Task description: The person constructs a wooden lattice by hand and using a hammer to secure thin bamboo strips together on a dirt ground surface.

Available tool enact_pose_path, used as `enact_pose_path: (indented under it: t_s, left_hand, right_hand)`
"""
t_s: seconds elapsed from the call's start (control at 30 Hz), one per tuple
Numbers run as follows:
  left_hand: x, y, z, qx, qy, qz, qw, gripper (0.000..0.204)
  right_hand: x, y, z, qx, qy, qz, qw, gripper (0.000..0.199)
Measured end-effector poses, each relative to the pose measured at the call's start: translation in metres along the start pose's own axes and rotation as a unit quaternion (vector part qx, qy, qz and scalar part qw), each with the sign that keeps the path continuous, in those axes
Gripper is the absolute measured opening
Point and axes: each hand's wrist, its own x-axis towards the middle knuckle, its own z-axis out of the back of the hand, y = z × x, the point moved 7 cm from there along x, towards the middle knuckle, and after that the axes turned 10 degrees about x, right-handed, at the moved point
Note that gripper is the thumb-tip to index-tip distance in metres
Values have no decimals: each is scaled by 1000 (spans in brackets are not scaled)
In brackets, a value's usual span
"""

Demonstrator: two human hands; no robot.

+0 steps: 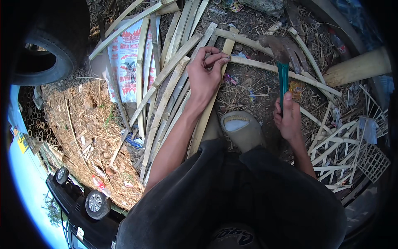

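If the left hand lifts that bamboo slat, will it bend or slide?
The slat looks thin and long, so probably light and slightly springy. Pinched near one end by the left hand, its far end may sag. Its flat shape shouldn't roll.

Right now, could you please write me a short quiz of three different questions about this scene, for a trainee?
1. True or false: the right hand holds a hatchet by its green handle.
2. What do the left hand's fingers pinch? A) a bamboo strip B) the tyre C) the printed sack
3. Fill in: a woven bamboo lattice lies to the person's ____ side.

Key: 1 true; 2 A; 3 right.
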Motion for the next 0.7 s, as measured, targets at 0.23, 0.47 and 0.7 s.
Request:
enact_pose_path:
  t_s: [0.23,0.47,0.7]
  left_hand:
    - [34,-35,2,92,43,-135,986,20]
    - [53,-18,-8,75,72,-156,982,23]
    - [42,3,-9,22,36,-119,992,23]
  right_hand:
    - [12,26,38,37,-78,30,996,67]
    - [17,17,22,58,-50,16,997,66]
    - [35,-11,-5,30,-5,11,999,62]
